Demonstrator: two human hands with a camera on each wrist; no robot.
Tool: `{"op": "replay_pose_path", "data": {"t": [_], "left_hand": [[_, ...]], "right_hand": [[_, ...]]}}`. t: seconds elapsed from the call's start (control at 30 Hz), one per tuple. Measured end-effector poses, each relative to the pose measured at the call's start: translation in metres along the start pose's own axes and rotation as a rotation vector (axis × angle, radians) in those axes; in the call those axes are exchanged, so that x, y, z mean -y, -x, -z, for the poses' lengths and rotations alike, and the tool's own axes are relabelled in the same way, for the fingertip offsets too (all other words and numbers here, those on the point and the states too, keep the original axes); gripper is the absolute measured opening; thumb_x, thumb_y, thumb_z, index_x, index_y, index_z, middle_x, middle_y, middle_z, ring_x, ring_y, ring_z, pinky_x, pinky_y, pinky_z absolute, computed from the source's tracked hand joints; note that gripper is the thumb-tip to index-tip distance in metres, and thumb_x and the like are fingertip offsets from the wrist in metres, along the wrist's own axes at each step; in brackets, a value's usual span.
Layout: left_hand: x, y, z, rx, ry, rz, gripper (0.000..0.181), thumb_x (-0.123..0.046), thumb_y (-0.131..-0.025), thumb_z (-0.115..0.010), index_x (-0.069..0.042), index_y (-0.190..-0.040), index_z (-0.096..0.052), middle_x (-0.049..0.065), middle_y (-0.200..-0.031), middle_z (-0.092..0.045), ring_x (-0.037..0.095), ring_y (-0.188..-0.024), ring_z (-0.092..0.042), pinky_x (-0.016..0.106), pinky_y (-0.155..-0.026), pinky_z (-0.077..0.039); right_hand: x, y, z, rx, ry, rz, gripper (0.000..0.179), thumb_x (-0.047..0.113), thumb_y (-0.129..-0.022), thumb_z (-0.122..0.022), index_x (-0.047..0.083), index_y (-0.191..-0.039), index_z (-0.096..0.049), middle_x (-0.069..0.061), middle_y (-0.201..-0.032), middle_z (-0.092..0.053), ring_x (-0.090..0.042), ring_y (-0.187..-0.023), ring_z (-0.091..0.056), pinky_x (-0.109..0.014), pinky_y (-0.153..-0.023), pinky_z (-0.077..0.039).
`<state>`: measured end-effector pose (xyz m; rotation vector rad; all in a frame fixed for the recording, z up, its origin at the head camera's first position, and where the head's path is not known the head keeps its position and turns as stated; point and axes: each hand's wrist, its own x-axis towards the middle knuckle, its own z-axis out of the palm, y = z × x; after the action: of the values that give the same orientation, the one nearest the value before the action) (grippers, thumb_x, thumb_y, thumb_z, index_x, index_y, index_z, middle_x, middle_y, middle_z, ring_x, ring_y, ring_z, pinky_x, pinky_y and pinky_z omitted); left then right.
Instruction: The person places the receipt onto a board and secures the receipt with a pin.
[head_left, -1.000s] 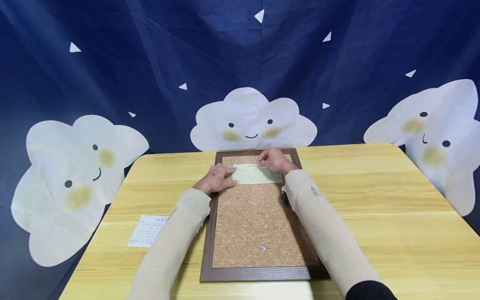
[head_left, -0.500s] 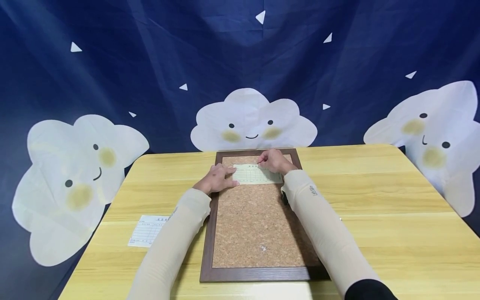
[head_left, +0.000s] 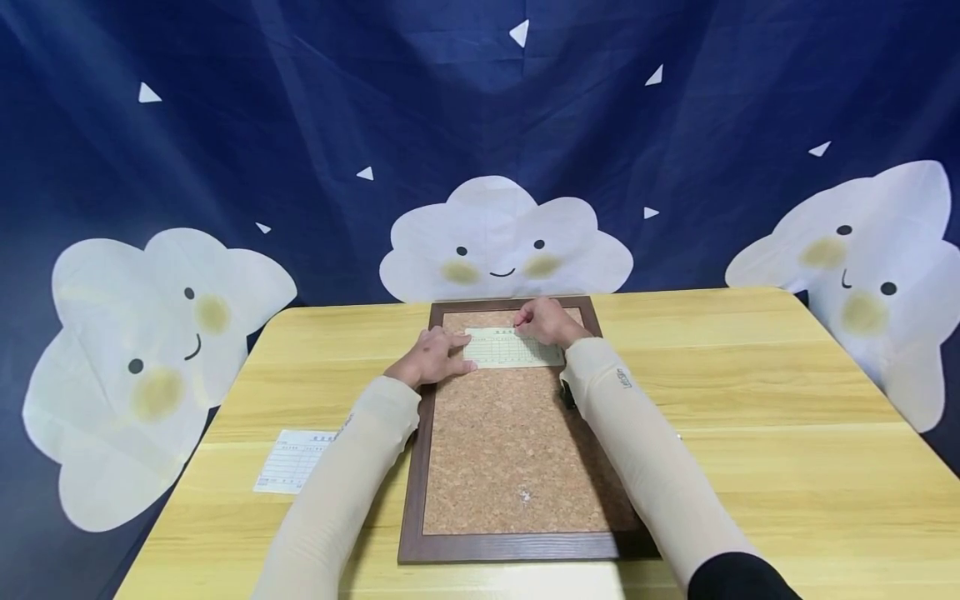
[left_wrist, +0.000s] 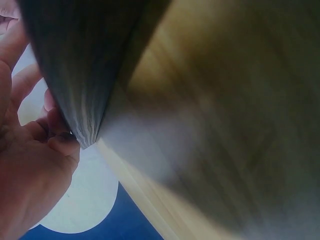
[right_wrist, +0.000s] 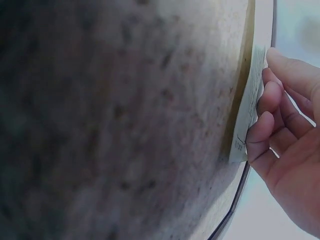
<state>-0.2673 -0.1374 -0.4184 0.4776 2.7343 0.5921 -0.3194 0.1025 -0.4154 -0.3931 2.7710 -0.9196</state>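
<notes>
A pale green printed slip (head_left: 498,348) lies across the upper part of a cork board (head_left: 517,433) with a dark wooden frame. My left hand (head_left: 431,357) presses the slip's left end with thumb and forefinger extended; in the left wrist view its other fingers lie along the frame's edge (left_wrist: 82,100). At the slip's upper edge, right of its middle, my right hand (head_left: 547,322) pinches a small pin, mostly hidden by the fingertips. The right wrist view has that hand (right_wrist: 290,120) with its fingers bent against the slip (right_wrist: 250,105), whose near edge lifts off the cork.
A white printed slip (head_left: 292,462) lies on the wooden table (head_left: 750,375) left of the board, partly behind the left sleeve. Small clear bits (head_left: 525,496) sit low on the cork. A blue curtain with clouds (head_left: 506,242) hangs behind the table.
Both hands and the pale green slip keep their places. The right forearm has shifted slightly left, showing a tiny bright spot on the table beside it.
</notes>
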Motion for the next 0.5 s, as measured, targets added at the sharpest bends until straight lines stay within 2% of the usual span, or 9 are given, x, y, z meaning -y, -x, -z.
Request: {"op": "replay_pose_path", "data": {"t": [0.13, 0.37, 0.5], "left_hand": [[0.0001, 0.0001, -0.0002, -0.003, 0.000, -0.005, 0.063, -0.036, -0.096, -0.068, -0.012, -0.150, -0.046, 0.019, -0.135, -0.046, 0.028, -0.110, -0.040, 0.042, -0.094, -0.038], [-0.0003, 0.0009, -0.0005, -0.006, -0.024, -0.009, 0.062, -0.036, -0.096, -0.068, -0.012, -0.150, -0.047, 0.018, -0.131, -0.048, 0.028, -0.107, -0.040, 0.041, -0.092, -0.038], [-0.0005, 0.0005, -0.0006, -0.009, -0.029, -0.008, 0.063, -0.037, -0.096, -0.068, -0.013, -0.150, -0.047, 0.018, -0.131, -0.048, 0.027, -0.106, -0.041, 0.040, -0.091, -0.038]], "right_hand": [[0.0008, -0.0007, -0.0003, 0.007, 0.008, 0.001, 0.008, 0.008, -0.092, -0.071, 0.002, -0.096, -0.074, -0.006, -0.095, -0.072, -0.020, -0.089, -0.060, -0.033, -0.084, -0.048], [0.0000, 0.0007, -0.0008, 0.033, -0.089, -0.015, 0.008, 0.005, -0.091, -0.072, 0.001, -0.098, -0.074, -0.009, -0.096, -0.071, -0.020, -0.087, -0.060, -0.034, -0.083, -0.049], [0.0001, 0.0007, 0.0001, 0.036, -0.074, 0.012, 0.005, 0.005, -0.091, -0.072, 0.003, -0.094, -0.075, -0.006, -0.092, -0.071, -0.018, -0.084, -0.060, -0.032, -0.079, -0.050]]}}
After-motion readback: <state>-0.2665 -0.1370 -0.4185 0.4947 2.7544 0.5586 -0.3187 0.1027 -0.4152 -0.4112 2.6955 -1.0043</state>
